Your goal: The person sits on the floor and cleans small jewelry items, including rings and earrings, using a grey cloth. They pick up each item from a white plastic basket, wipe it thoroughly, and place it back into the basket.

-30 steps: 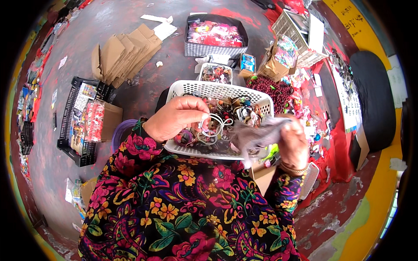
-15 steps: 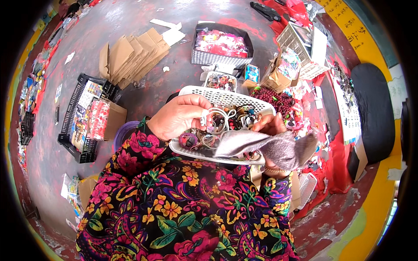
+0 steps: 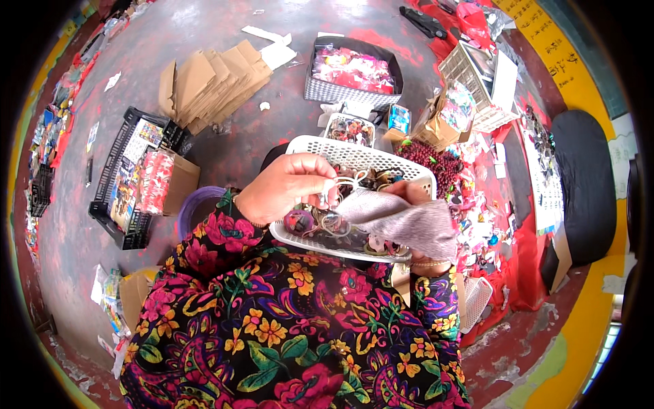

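basket (image 3: 354, 146) on lap, crate (image 3: 119, 184) left

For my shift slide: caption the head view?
Left hand and right hand hold a grey cloth pouch over a white basket of small trinkets.

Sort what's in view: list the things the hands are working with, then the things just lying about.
In hand:
left hand
right hand
grey cloth
white loops
white basket

Lying about:
flattened cardboard boxes
black crate
dark bin
red beads

free: bare floor (image 3: 204, 41) far-left | blocked: white basket (image 3: 381, 153) in front — clutter right
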### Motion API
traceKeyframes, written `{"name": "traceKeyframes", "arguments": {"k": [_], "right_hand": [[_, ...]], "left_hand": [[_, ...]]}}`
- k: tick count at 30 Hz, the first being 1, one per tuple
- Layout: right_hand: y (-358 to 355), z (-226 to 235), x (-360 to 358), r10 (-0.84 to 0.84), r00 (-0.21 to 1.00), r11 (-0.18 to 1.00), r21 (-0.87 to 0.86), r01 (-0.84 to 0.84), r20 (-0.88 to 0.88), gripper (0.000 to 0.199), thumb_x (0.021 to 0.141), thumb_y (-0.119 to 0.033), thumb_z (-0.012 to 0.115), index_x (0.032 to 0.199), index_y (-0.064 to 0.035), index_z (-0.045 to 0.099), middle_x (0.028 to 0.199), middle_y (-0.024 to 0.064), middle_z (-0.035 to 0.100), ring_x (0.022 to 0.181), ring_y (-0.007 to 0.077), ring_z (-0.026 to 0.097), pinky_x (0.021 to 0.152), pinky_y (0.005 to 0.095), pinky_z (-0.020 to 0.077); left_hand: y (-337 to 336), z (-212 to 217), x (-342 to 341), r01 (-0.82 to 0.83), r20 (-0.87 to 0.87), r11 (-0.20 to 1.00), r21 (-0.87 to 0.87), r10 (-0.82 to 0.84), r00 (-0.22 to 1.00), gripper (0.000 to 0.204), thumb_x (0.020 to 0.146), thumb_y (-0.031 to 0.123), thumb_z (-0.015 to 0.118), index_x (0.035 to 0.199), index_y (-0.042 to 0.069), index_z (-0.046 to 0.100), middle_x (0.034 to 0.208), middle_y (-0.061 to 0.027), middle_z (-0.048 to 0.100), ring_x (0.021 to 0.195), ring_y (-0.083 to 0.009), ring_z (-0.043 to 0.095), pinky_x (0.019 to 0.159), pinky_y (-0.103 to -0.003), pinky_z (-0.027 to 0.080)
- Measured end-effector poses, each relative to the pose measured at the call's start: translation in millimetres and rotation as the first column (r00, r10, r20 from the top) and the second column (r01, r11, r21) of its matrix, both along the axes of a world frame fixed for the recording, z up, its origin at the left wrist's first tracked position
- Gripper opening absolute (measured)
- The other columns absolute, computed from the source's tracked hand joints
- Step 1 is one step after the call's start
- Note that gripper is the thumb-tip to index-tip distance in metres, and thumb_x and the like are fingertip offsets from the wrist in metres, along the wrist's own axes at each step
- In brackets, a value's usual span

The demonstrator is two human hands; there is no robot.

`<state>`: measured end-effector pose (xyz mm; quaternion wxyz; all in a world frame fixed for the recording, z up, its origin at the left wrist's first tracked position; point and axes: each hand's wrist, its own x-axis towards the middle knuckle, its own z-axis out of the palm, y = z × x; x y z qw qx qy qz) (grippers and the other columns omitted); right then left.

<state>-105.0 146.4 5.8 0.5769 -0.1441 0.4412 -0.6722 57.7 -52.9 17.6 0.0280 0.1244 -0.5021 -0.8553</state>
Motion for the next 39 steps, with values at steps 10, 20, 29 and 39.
{"name": "traceKeyframes", "arguments": {"k": [10, 20, 29, 39], "right_hand": [[-34.4, 8.0, -0.7, -0.127, 0.991, 0.992, 0.003, 0.127, 0.034, 0.094, 0.055, -0.047, 0.078, 0.123, 0.0043, 0.037, 0.109, 0.0119, 0.053, 0.103, 0.0213, 0.052, 0.090, 0.0320, 0.0428], [-59.3, -10.5, 36.5, 0.142, 0.861, 0.989, 0.047, -0.137, -0.488, 0.044, 0.086, -0.009, 0.049, 0.127, 0.0003, 0.039, 0.113, 0.0081, 0.052, 0.099, 0.0128, 0.051, 0.085, 0.0236, 0.0408], [-42.2, -10.0, 34.7, 0.196, 0.732, 0.974, 0.219, -0.065, -0.653, 0.017, 0.083, -0.007, 0.055, 0.098, 0.0002, 0.052, 0.083, 0.0040, 0.060, 0.073, 0.0085, 0.055, 0.063, 0.0205, 0.0439], [-32.6, 1.6, 24.5, 0.319, 0.600, 0.942, 0.316, -0.114, -0.734, 0.019, 0.086, -0.015, 0.055, 0.101, -0.0028, 0.055, 0.083, 0.0015, 0.059, 0.074, 0.0068, 0.052, 0.064, 0.0209, 0.0424]], "left_hand": [[-3.3, 1.3, 2.8, 0.002, 0.024, 0.972, -0.234, 0.004, 1.000, 0.007, 0.081, -0.001, 0.052, 0.087, 0.001, 0.053, 0.079, -0.0036, 0.059, 0.070, -0.0073, 0.054, 0.063, -0.021, 0.043], [11.1, -18.4, -12.1, -0.049, -0.047, 0.748, -0.662, 0.025, 0.999, 0.013, 0.079, -0.006, 0.051, 0.084, 0.002, 0.044, 0.072, -0.0002, 0.052, 0.064, -0.0036, 0.046, 0.055, -0.020, 0.037], [5.3, -6.8, -9.7, 0.136, 0.088, 0.943, -0.303, -0.114, 0.990, 0.017, 0.079, 0.001, 0.051, 0.094, 0.004, 0.042, 0.085, -0.0035, 0.053, 0.077, -0.0099, 0.055, 0.065, -0.022, 0.041], [3.7, -14.2, -9.6, 0.137, 0.074, 0.943, -0.304, -0.121, 0.990, 0.021, 0.077, -0.003, 0.055, 0.093, 0.005, 0.044, 0.086, -0.0029, 0.053, 0.079, -0.0097, 0.055, 0.067, -0.022, 0.043]]}}
